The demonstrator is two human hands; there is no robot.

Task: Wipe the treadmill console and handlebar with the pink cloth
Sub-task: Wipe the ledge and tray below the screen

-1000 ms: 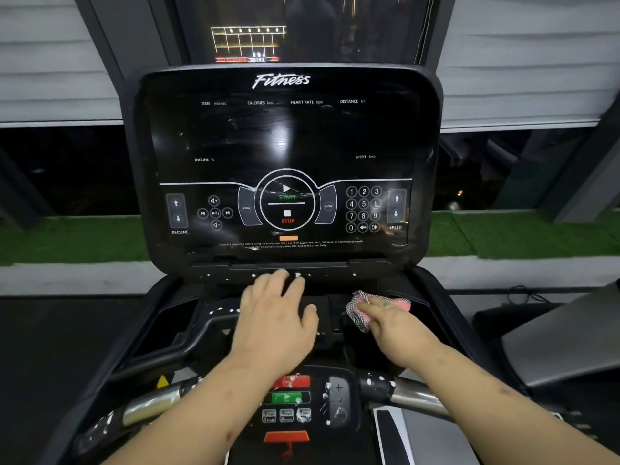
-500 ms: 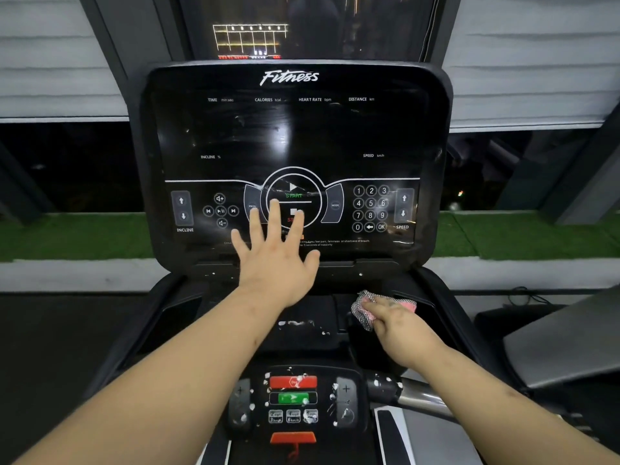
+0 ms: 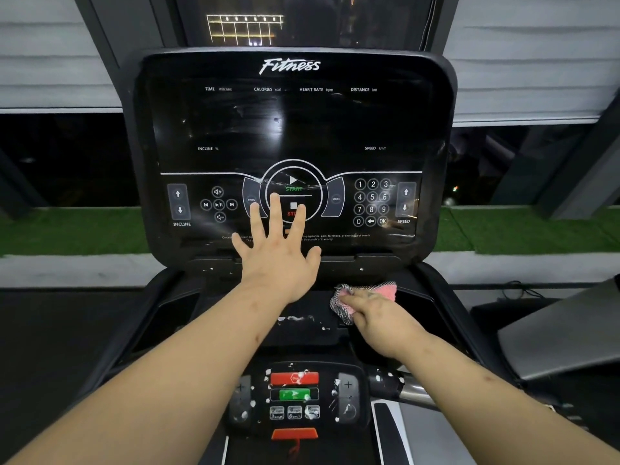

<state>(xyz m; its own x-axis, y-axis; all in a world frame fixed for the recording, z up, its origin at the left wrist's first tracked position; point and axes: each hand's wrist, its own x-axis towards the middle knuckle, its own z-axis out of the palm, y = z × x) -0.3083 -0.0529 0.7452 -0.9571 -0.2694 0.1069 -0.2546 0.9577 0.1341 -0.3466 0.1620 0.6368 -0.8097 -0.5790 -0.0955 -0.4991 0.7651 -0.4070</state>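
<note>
The black treadmill console (image 3: 292, 129) with its dark screen fills the middle of the head view. My left hand (image 3: 276, 253) is spread flat, fingertips on the round START/STOP area at the screen's lower centre; it holds nothing. My right hand (image 3: 375, 312) is closed on the pink cloth (image 3: 385, 290), pressing it on the black tray below the screen, right of centre. A grey and white edge of the cloth sticks out to the left of my fingers. Part of the silver handlebar (image 3: 412, 392) shows under my right forearm.
A lower control pad (image 3: 294, 394) with red and green buttons, flecked with white spots, sits near the bottom. White smears (image 3: 297, 319) mark the tray centre. A grey machine part (image 3: 557, 340) stands at the right. Dark windows and a green turf strip lie behind.
My left hand has lifted off the tray below the screen and reached up onto the console's START/STOP area. My right hand has stayed on the pink cloth at nearly the same spot.
</note>
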